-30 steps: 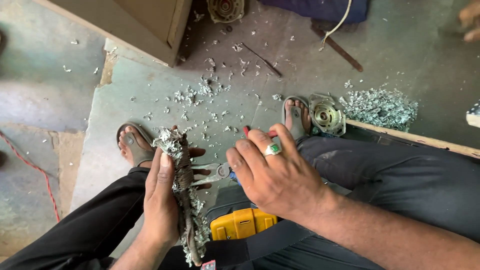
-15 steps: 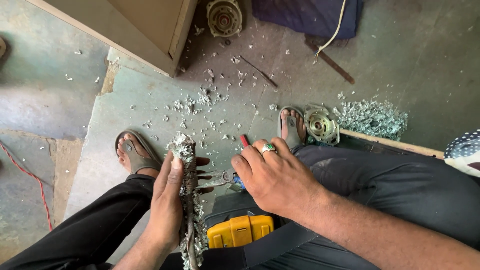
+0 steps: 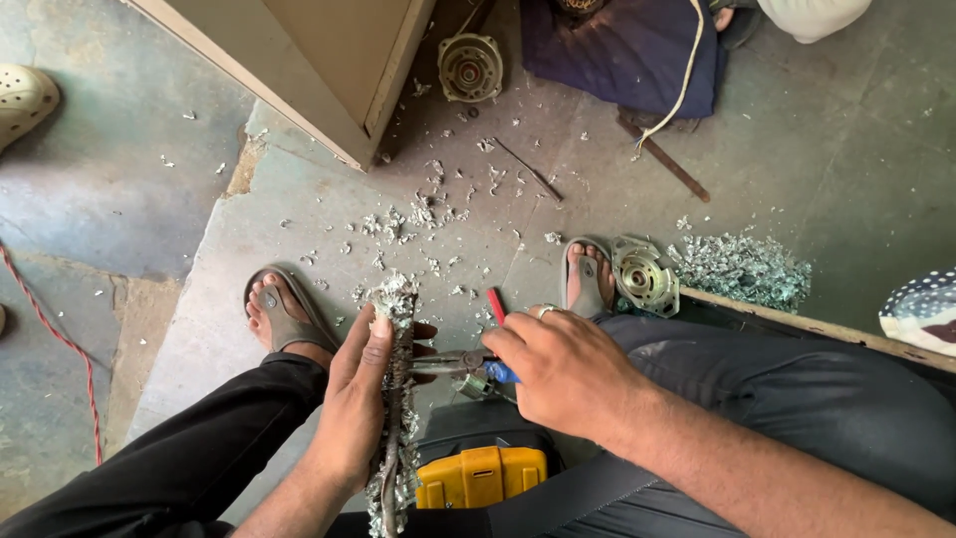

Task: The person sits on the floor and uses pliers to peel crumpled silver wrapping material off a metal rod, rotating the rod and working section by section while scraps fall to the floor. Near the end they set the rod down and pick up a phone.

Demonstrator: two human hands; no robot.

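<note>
Person seated low, knees apart, sandalled feet on a concrete floor (image 3: 797,139).

Left hand (image 3: 357,403) wraps around a long, dirty bundle of wire (image 3: 393,399) crusted with pale flakes; fingers are closed on it, holding it upright between the knees. Bundle's top end sits near the left foot (image 3: 282,319), its lower end runs out of frame at the near edge.

Right hand (image 3: 563,374) is closed around the red and blue grips of a pair of pliers (image 3: 460,361). The metal nose points left and meets the bundle just beside the left thumb. Whether the nose is biting a strand or only touching, I cannot tell.

Near edge, between the legs: a yellow and black tool case (image 3: 481,476).

Progress, as judged from the floor: a good deal of stripping looks done. Pale scraps (image 3: 418,214) lie scattered far of the feet, and a thicker heap of shreds (image 3: 742,267) lies at right. Beside the right foot, a round metal motor end cover (image 3: 644,275); a second motor part (image 3: 470,67) lies far, by a wooden cabinet (image 3: 329,60). The bundle itself is crusted along its whole visible length, so much seems left.

Also: dark blue cloth (image 3: 617,55) far, red cord (image 3: 60,339) at left.
</note>
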